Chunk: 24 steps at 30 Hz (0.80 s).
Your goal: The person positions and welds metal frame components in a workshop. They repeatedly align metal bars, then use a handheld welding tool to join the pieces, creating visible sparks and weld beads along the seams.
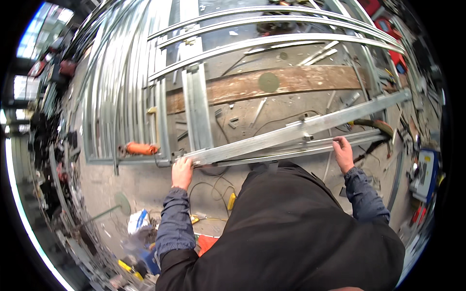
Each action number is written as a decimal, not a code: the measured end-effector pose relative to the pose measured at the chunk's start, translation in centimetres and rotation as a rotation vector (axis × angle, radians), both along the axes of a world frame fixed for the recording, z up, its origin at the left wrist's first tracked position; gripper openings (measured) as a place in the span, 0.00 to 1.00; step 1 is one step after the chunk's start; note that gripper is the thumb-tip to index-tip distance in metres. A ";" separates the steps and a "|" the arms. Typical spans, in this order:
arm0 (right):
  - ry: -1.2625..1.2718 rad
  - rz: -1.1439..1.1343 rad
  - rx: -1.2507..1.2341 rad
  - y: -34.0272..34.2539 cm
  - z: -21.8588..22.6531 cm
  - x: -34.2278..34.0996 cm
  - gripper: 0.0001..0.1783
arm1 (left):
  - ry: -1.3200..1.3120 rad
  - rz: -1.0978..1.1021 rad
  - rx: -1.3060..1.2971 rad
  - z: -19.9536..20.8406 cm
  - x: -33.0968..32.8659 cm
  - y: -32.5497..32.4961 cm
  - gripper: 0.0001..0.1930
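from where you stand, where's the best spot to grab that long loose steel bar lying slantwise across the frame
Probably at both ends from the near side, as the left hand and right hand do now. The steel bar is long, slim and slanted, so a wide two-handed grip should stop it swinging.

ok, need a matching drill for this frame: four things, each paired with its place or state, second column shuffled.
1. left hand
2. right hand
3. orange-handled clamp
4. brown wooden plank

a. lying under the steel frame
b. gripping the long galvanized steel channel at its near-left end
c. resting on the frame's lower rail, right side
d. fixed at the frame's left corner

Pairs: 1-b, 2-c, 3-d, 4-a
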State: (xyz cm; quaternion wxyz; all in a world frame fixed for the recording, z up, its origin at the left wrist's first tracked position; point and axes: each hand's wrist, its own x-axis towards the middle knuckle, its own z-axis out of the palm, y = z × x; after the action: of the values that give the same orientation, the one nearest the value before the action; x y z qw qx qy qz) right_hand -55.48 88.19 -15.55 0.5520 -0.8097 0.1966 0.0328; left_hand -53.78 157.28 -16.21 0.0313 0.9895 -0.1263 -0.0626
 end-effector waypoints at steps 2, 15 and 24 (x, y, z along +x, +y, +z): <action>0.004 0.004 -0.134 0.2 1.8 -1.5 0.10 | 0.037 -0.022 -0.016 0.7 0.0 0.0 0.10; -0.199 -0.761 -0.009 -26.8 -2.2 1.0 0.11 | 0.159 0.332 -0.181 3.0 -0.1 -7.3 0.18; 0.094 -0.651 -0.809 -64.2 -3.1 15.0 0.22 | 0.354 1.358 -1.820 7.8 -1.0 -36.1 0.05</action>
State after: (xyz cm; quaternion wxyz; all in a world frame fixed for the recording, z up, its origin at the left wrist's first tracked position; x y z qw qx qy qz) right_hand -40.50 24.03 -18.63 0.1673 -0.8528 0.4598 -0.1828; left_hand -54.76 121.17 -8.38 0.7793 0.4418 0.4408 -0.0567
